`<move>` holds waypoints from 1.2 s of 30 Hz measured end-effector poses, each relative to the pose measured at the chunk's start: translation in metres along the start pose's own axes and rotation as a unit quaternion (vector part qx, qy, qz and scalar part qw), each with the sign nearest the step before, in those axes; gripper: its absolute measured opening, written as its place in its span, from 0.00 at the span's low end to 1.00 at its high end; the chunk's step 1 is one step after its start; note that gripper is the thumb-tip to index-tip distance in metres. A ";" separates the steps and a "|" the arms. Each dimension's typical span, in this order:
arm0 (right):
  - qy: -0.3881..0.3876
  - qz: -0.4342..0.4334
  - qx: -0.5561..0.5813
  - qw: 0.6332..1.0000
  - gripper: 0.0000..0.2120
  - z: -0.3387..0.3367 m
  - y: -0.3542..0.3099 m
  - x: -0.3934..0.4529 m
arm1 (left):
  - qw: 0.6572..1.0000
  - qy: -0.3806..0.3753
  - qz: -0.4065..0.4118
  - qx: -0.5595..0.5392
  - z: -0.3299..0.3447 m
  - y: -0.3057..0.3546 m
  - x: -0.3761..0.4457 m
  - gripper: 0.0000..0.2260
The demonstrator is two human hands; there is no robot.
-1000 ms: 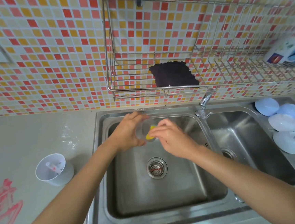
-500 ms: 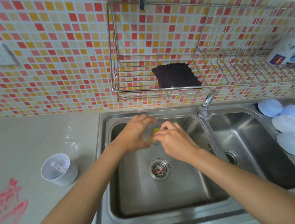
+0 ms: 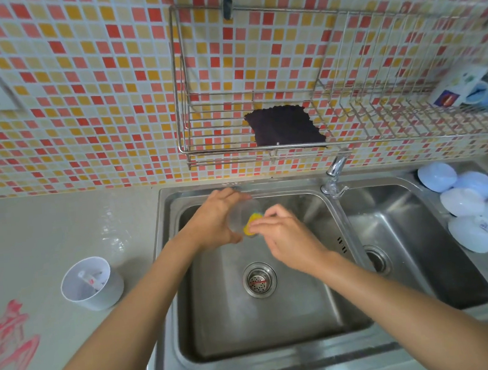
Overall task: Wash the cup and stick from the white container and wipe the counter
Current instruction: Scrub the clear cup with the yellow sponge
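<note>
Little has moved: over the sink, left hand fingers still wrap the clear cup, right hand fingertips pinching a yellow sponge at its mouth; light, likely slippery, best gripped round its wall.

Container left of sink; stick seemingly inside.
</note>
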State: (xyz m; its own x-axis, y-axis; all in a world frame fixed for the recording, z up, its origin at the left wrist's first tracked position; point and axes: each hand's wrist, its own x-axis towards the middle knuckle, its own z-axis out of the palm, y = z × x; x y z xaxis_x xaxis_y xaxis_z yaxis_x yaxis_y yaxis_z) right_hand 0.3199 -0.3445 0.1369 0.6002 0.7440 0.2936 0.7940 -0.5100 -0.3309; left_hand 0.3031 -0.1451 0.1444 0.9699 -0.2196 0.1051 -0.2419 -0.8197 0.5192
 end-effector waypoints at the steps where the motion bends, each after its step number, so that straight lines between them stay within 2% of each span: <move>1: -0.015 0.025 0.039 0.999 0.14 0.001 -0.003 -0.002 | 1.000 -0.004 -0.001 -0.010 0.001 -0.002 -0.001 0.39; 3: -0.032 0.028 0.045 0.998 0.12 -0.002 0.006 -0.003 | 0.999 -0.010 -0.012 -0.043 0.003 -0.006 -0.006 0.38; 5: -0.027 -0.008 0.018 0.999 0.13 -0.010 0.019 -0.001 | 0.997 -0.007 -0.017 -0.073 0.003 -0.007 -0.009 0.39; 7: -0.009 -0.053 -0.022 0.998 0.14 -0.012 0.026 -0.001 | 0.995 -0.001 -0.018 -0.099 0.000 -0.006 -0.008 0.39; 12: 0.061 -0.062 -0.041 0.995 0.11 -0.013 0.023 0.003 | 0.983 0.015 -0.050 -0.175 -0.004 0.003 -0.006 0.40; 15: 0.072 -0.071 -0.039 0.994 0.13 -0.013 0.021 0.006 | 0.983 0.045 -0.050 -0.170 0.002 0.006 -0.005 0.44; 17: 0.059 -0.074 -0.016 0.995 0.14 -0.013 0.018 0.007 | 0.983 0.067 -0.055 -0.160 0.005 0.005 -0.004 0.43; 19: 0.045 -0.054 0.030 0.997 0.13 -0.014 0.015 0.010 | 0.984 0.083 -0.053 -0.150 0.006 0.001 -0.003 0.39; 23: -0.035 0.082 0.159 0.983 0.12 -0.016 0.012 0.016 | 0.991 0.070 -0.038 -0.105 0.005 -0.006 -0.005 0.38; 25: -0.061 0.028 0.090 0.994 0.14 -0.018 0.014 0.018 | 0.996 0.054 -0.034 -0.068 0.007 -0.006 -0.006 0.39; 27: -0.022 -0.093 -0.059 0.994 0.17 -0.020 0.022 0.021 | 0.998 0.046 -0.037 -0.034 0.007 -0.003 -0.006 0.39; 29: 0.021 -0.119 -0.128 0.984 0.18 -0.018 0.026 0.023 | 0.997 0.054 -0.027 -0.053 0.006 -0.001 -0.005 0.39; 31: 0.040 -0.075 -0.098 0.992 0.17 -0.007 0.019 0.017 | 0.997 0.051 -0.014 -0.057 0.003 -0.003 -0.005 0.38; 32: 0.034 -0.042 -0.048 0.997 0.17 0.002 0.011 0.012 | 0.998 0.043 -0.012 -0.046 0.002 -0.004 -0.006 0.38; 35: -0.027 0.092 0.142 0.985 0.12 0.013 -0.005 0.002 | 1.000 0.016 -0.016 -0.019 0.003 -0.012 -0.014 0.38; 36: -0.041 0.108 0.164 0.980 0.12 0.012 -0.004 0.001 | 1.000 0.009 -0.021 -0.019 0.004 -0.013 -0.017 0.38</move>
State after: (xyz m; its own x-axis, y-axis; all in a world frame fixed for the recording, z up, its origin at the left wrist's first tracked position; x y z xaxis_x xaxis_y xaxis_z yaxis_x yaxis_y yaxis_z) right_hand 0.3163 -0.3367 0.1272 0.7299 0.6734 0.1172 0.5682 -0.5025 -0.6517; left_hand 0.2898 -0.1329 0.1321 0.9795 -0.1756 0.0987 -0.2007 -0.8075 0.5546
